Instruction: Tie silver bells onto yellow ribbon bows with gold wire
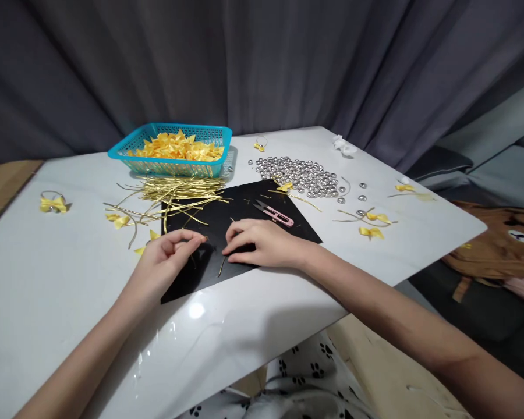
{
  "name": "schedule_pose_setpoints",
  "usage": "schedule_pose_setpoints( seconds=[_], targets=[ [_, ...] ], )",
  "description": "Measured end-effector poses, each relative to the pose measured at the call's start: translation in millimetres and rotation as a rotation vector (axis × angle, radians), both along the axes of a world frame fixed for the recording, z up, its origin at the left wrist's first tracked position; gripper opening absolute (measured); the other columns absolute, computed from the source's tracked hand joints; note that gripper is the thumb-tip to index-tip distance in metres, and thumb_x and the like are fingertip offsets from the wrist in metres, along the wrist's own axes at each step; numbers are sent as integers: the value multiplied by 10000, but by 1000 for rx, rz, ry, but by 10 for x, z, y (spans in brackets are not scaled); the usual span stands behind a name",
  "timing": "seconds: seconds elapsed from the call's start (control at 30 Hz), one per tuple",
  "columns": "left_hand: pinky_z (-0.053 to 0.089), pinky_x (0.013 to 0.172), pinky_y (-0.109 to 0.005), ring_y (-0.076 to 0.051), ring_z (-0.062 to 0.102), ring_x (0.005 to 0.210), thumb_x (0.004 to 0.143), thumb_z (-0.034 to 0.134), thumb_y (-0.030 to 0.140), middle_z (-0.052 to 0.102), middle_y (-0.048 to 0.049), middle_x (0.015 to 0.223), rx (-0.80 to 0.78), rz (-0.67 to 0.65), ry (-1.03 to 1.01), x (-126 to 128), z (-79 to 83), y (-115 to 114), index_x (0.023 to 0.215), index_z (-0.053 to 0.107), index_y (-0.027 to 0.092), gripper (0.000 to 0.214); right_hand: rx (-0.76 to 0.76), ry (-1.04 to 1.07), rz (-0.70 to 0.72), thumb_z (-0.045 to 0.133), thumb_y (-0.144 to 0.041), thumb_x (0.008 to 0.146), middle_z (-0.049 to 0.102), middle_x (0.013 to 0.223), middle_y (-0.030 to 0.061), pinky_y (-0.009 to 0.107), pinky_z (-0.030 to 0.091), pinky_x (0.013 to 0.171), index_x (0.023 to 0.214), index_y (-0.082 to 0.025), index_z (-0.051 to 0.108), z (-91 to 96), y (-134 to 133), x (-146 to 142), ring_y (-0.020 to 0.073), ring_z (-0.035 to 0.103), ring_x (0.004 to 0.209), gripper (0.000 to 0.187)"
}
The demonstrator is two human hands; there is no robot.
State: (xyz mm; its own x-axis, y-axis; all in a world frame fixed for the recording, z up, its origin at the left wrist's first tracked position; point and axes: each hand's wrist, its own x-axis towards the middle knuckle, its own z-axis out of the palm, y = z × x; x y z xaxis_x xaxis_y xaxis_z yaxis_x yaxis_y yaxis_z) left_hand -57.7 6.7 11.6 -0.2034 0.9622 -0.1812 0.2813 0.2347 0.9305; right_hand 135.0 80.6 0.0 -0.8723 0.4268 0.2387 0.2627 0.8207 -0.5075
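My left hand (168, 251) is closed in a pinch above the black sheet (240, 203); what its fingertips hold is too small to make out. My right hand (266, 241) rests low over the same sheet, its fingers curled and closed on a short gold cord (221, 267) whose end sticks out below the fingertips. Just behind that hand lies a pair of pink-handled thread snips (279, 216). A yellow ribbon bow (154, 235) is partly hidden behind my left hand. Many gold cords (179, 189) lie in a pile at the sheet's far left edge.
At the back left stands a blue basket (170, 170) full of yellow bows. Silver domed beads (305, 174) spread across the back right. Bows with cords (371, 232) lie at the right, and a looped bow (53, 203) at the left. White crumpled paper (344, 145) sits near the back corner.
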Motion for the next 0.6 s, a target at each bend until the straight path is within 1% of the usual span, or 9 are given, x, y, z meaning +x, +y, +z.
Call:
schedule_pose_setpoints(
  seconds=[0.07,0.13,0.2,0.27,0.33,0.43,0.5,0.57,0.6],
  targets=[
    [157,410,-215,-82,250,414,690,653,453,340,85,441,-4,11,21,0,-51,6,786,639,153,315,102,-28,12,577,-250,874,672,960,59,286,441,757,901,-168,728,-3,-114,45,154,558,864,174],
    [212,432,-218,-99,321,445,714,635,448,412,62,484,30,-18,58,-1,-115,3,794,638,153,305,188,-54,27,544,-293,895,676,1031,93,311,440,738,992,-145,705,-7,-262,118,187,544,909,239],
    [236,451,-221,-107,342,469,752,610,454,438,53,514,82,-34,100,-2,-172,-6,815,638,162,300,148,-25,17,485,-245,926,684,1025,68,289,438,736,992,-177,696,-21,-410,203,169,546,915,231],
    [249,460,-221,-106,334,473,762,609,469,456,49,533,109,-45,136,-2,-208,-16,815,638,165,309,85,-6,-48,472,-210,928,685,914,55,261,436,712,903,-175,686,-47,-525,272,151,546,864,218],
    [252,462,-220,-107,331,466,763,607,492,439,56,515,122,-54,158,-3,-225,-22,819,642,165,334,133,-35,-105,438,-200,937,669,880,69,270,433,703,858,-154,653,-76,-576,309,154,535,815,234],
    [255,460,-225,-116,350,463,754,605,517,429,57,503,153,-37,157,-7,-247,-22,797,645,170,352,272,-85,-182,386,-192,949,655,907,94,313,423,726,870,-137,614,-87,-489,324,175,523,806,247],
    [265,466,-235,-130,383,472,753,598,518,424,53,500,162,-48,144,-5,-276,-18,784,643,177,345,224,-55,-303,399,-188,940,645,894,92,324,418,761,874,-141,594,-39,-319,314,178,529,822,211],
    [275,478,-241,-139,398,484,773,569,509,411,54,501,166,-63,154,11,-305,-16,801,641,179,339,109,16,-454,431,-186,928,638,877,87,316,415,770,874,-144,582,62,-89,251,170,537,821,166],
    [276,484,-243,-141,397,487,783,549,505,400,56,500,170,-73,165,25,-314,-18,809,638,179,338,98,33,-479,428,-189,930,635,871,86,308,416,755,879,-140,577,123,34,179,164,540,810,164]
  ],
)
